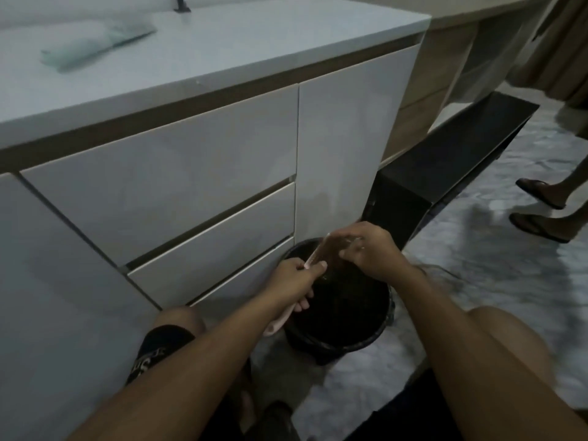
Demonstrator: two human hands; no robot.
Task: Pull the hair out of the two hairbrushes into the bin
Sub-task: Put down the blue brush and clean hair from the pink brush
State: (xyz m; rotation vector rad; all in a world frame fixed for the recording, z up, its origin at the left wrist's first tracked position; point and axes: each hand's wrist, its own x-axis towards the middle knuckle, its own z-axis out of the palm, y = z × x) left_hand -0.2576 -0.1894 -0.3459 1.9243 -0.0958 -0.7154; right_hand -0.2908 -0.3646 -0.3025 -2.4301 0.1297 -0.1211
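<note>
A pink hairbrush point(318, 251) is held upright over a round black bin point(375, 338) on the floor. My left hand point(294, 280) is closed around its handle, whose end point(276, 326) sticks out below my wrist. My right hand point(369, 249) is at the brush head with fingers pinched on the bristle side; the hair itself is too blurred to make out. Only one hairbrush is visible.
White drawers and a cabinet door point(343, 148) stand right behind the bin. A folded pale cloth point(95, 43) lies on the counter. A black low box point(445, 163) sits to the right. Another person's sandalled feet point(541, 208) stand at far right. My knees flank the bin.
</note>
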